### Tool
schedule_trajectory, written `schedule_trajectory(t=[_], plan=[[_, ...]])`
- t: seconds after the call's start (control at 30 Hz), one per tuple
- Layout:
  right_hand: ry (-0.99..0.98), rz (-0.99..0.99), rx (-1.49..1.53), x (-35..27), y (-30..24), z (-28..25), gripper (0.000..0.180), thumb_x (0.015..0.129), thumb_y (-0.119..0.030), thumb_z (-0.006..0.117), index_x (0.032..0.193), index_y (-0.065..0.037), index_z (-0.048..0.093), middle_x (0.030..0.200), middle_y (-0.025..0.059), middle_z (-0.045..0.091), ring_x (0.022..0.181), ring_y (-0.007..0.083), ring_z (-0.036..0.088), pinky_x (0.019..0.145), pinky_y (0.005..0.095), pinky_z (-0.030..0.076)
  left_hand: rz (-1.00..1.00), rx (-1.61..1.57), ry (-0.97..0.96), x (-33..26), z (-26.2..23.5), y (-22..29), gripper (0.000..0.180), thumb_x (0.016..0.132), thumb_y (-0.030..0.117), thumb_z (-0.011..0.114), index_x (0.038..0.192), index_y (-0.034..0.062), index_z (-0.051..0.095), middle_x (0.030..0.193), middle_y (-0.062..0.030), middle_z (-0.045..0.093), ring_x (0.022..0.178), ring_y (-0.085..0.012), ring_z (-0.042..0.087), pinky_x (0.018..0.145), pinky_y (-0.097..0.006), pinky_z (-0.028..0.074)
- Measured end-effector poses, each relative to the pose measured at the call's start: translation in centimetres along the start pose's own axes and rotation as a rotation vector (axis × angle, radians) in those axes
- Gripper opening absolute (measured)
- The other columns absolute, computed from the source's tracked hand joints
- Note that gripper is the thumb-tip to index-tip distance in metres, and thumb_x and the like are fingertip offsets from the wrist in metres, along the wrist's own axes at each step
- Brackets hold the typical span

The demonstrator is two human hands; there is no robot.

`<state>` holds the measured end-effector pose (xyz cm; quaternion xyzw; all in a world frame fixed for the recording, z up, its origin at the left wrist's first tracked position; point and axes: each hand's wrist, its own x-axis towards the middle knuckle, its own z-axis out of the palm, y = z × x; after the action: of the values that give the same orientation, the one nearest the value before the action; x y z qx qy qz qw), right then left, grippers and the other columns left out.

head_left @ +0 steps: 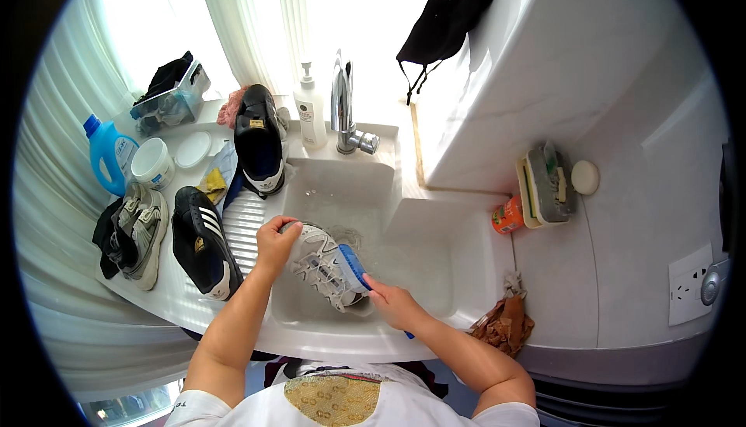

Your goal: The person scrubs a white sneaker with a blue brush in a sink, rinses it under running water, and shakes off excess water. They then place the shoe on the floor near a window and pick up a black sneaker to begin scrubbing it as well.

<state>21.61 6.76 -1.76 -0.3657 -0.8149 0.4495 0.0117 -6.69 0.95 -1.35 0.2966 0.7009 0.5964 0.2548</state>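
Over the white sink, a grey-white sneaker with pale laces is tilted, its lower part down in the basin. My left hand is closed round the sneaker's far-left end. In my right hand is a blue scrub brush, its head lying against the sneaker's right side. The brush's bristles are mostly hidden. Water seems to lie in the basin beyond the sneaker. On the ribbed drainboard to the left are two black shoes with white stripes, one near and one far.
The chrome faucet and a white pump bottle stand behind the basin. At left are grey sneakers, a white tub and a blue detergent jug. A brown cloth lies by the right rim.
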Motion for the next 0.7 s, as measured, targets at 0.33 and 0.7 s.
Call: schedule_trajectory(t=[0.33, 0.7], plan=[[-0.145, -0.034, -0.245, 0.1, -4.7, -0.7, 0.044, 0.093, -0.027, 0.044, 0.136, -0.026, 0.038, 0.088, 0.0221, 0.063, 0.075, 0.0423, 0.060, 0.070, 0.0470, 0.048, 0.016, 0.293, 0.100, 1.3, 1.1, 0.4, 0.027, 0.074, 0.025, 0.070, 0.084, -0.0003, 0.066, 0.065, -0.0024, 0.060, 0.058, -0.0088, 0.051, 0.055, -0.024, 0.040], [0.074, 0.176, 0.021, 0.7, -0.9, -5.2, 0.041, 0.093, -0.022, 0.045, 0.133, -0.012, 0.045, 0.084, 0.0160, 0.062, 0.075, 0.0234, 0.059, 0.076, 0.0320, 0.046, -0.149, 0.407, -0.397, 6.3, 4.2, 3.2, 0.038, 0.067, 0.030, 0.075, 0.094, 0.0027, 0.069, 0.081, -0.0102, 0.067, 0.074, -0.0169, 0.062, 0.068, -0.031, 0.048]])
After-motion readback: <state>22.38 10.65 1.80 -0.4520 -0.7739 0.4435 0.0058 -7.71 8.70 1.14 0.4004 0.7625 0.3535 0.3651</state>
